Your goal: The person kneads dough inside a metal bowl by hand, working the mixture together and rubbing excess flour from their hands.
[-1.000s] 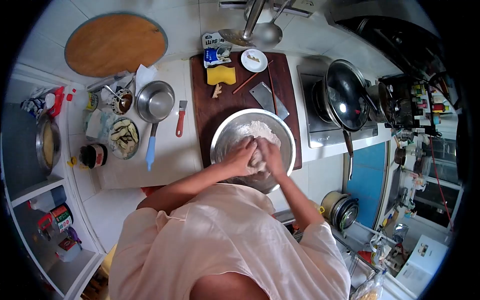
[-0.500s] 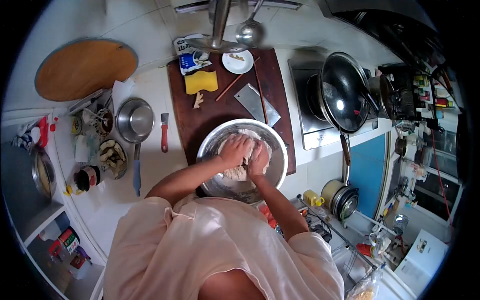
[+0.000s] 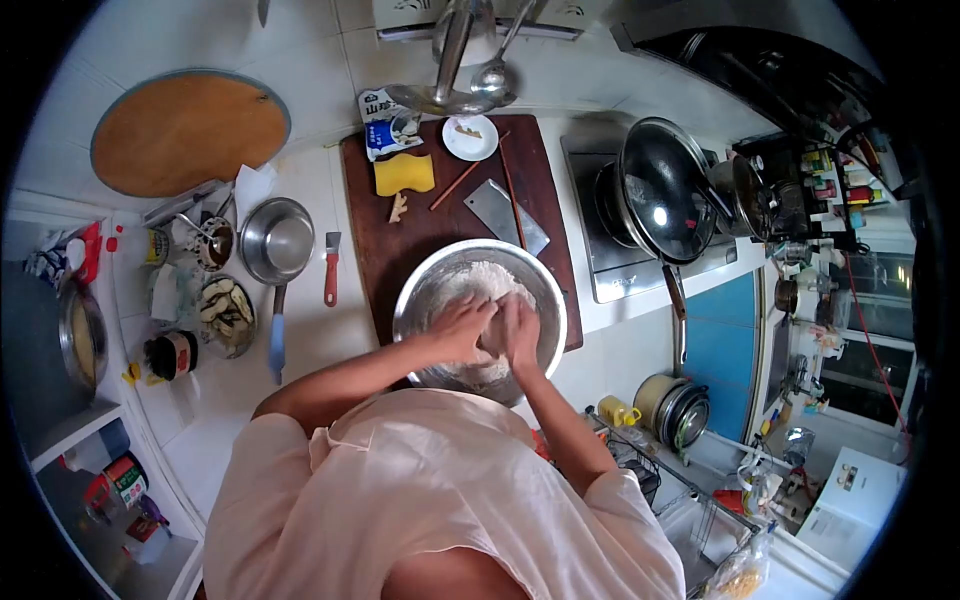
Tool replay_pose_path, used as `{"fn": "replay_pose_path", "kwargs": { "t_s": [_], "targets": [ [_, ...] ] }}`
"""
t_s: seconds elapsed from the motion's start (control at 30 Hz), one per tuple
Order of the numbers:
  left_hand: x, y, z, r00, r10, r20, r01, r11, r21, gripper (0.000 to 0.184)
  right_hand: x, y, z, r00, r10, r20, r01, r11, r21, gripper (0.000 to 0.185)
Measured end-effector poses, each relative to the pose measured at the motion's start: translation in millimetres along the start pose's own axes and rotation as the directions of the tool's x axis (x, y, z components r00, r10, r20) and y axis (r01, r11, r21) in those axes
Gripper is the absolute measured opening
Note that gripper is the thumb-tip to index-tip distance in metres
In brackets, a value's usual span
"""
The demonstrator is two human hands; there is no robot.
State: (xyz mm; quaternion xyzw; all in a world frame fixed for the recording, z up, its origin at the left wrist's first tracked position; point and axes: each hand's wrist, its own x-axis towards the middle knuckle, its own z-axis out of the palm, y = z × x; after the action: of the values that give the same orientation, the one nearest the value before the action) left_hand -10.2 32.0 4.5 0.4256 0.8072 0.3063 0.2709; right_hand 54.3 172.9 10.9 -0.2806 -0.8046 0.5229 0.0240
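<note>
A large steel bowl (image 3: 552, 315) stands on the front of a dark wooden board (image 3: 370, 240), with pale flour and dough (image 3: 487, 283) inside. My left hand (image 3: 462, 327) and my right hand (image 3: 518, 332) are both down in the bowl, side by side, with fingers curled round part of the dough. Behind the bowl on the board lie a cleaver (image 3: 507, 217), a pair of brown chopsticks (image 3: 456, 184), a ginger piece (image 3: 398, 207), a yellow sponge (image 3: 405, 174) and a small white plate (image 3: 470, 137).
Left of the board are a red-handled scraper (image 3: 331, 270), a steel saucepan (image 3: 277, 240) and a bowl of sliced vegetables (image 3: 227, 312). A lidded wok (image 3: 665, 190) sits on the stove (image 3: 600, 265) to the right. Ladles (image 3: 490, 78) hang above the board.
The view has shifted, moving the counter items leftward since a second ago. My hands have stayed in the bowl, moving on the dough; they are slightly farther apart than half a second ago.
</note>
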Motion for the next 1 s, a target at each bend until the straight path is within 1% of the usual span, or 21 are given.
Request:
{"fn": "replay_pose_path", "kwargs": {
  "t_s": [0.03,0.07,0.1,0.13,0.2,0.23,0.33,0.37,0.47,0.5,0.6,0.63,0.8,0.87,0.97,1.0],
  "targets": [
    [-11.2,11.3,-11.7,1.0,-0.022,0.012,0.022,1.0,0.008,0.09,-12.4,0.5,9.5,0.987,-0.148,-0.055,0.142,0.985,-0.093,0.032],
    [-18.6,15.5,-9.9,0.999,-0.027,-0.04,0.026,1.0,-0.008,0.087,-23.2,1.4,19.6,0.951,-0.294,-0.095,0.272,0.942,-0.194,0.026],
    [-25.8,10.8,8.2,0.987,0.014,-0.159,0.003,0.994,0.109,0.075,-31.9,2.1,24.4,0.929,-0.362,-0.082,0.327,0.902,-0.282,0.024],
    [-28.1,-0.2,29.7,0.961,0.065,-0.268,-0.003,0.975,0.224,0.063,-31.3,7.7,31.2,0.905,-0.407,-0.125,0.352,0.881,-0.315,0.024],
    [-17.4,-13.5,51.9,0.916,0.088,-0.392,0.044,0.948,0.314,0.056,-25.7,31.3,46.1,0.85,-0.488,-0.199,0.392,0.838,-0.38,0.024],
    [-12.2,-18.2,61.6,0.889,0.102,-0.447,0.072,0.932,0.355,0.053,-17.8,35.9,50.8,0.859,-0.473,-0.196,0.373,0.841,-0.393,0.025],
    [11.3,-32.9,65.0,0.869,0.012,-0.495,0.134,0.956,0.259,0.044,10.8,45.6,56.7,0.876,-0.456,-0.158,0.357,0.832,-0.424,0.025],
    [17.3,-36.4,59.5,0.887,0.005,-0.461,0.138,0.951,0.276,0.043,18.4,44.0,56.5,0.878,-0.454,-0.154,0.366,0.842,-0.396,0.024],
    [33.6,-44.8,43.9,0.95,-0.162,-0.267,0.213,0.962,0.173,0.045,41.3,44.0,55.8,0.923,-0.369,-0.112,0.293,0.86,-0.418,0.023],
    [39.2,-52.8,49.0,0.916,-0.075,-0.395,0.187,0.949,0.254,0.051,51.2,45.4,58.4,0.896,-0.421,-0.144,0.328,0.844,-0.424,0.024],
    [51.3,-62.5,42.6,0.936,-0.144,-0.321,0.207,0.963,0.172,0.057,70.9,46.5,57.8,0.915,-0.391,-0.098,0.319,0.851,-0.417,0.026],
    [52.5,-65.2,42.5,0.915,-0.078,-0.395,0.179,0.957,0.226,0.057,76.6,48.8,57.7,0.867,-0.484,-0.123,0.389,0.809,-0.44,0.029],
    [57.0,-64.6,38.7,0.937,-0.175,-0.303,0.222,0.967,0.126,0.049,76.8,51.4,55.9,0.905,-0.412,-0.109,0.324,0.83,-0.454,0.035],
    [51.3,-49.3,22.6,0.949,-0.238,-0.206,0.263,0.959,0.104,0.057,73.7,42.9,50.5,0.935,-0.347,-0.071,0.302,0.885,-0.354,0.038],
    [25.5,-19.1,0.2,0.973,-0.228,-0.036,0.23,0.971,0.06,0.061,35.4,22.5,18.3,0.937,-0.347,0.043,0.347,0.909,-0.231,0.035],
    [11.5,-7.4,-7.5,0.982,-0.187,-0.015,0.188,0.98,0.066,0.069,18.9,15.6,9.2,0.941,-0.334,0.058,0.338,0.913,-0.23,0.031]
  ]
}}
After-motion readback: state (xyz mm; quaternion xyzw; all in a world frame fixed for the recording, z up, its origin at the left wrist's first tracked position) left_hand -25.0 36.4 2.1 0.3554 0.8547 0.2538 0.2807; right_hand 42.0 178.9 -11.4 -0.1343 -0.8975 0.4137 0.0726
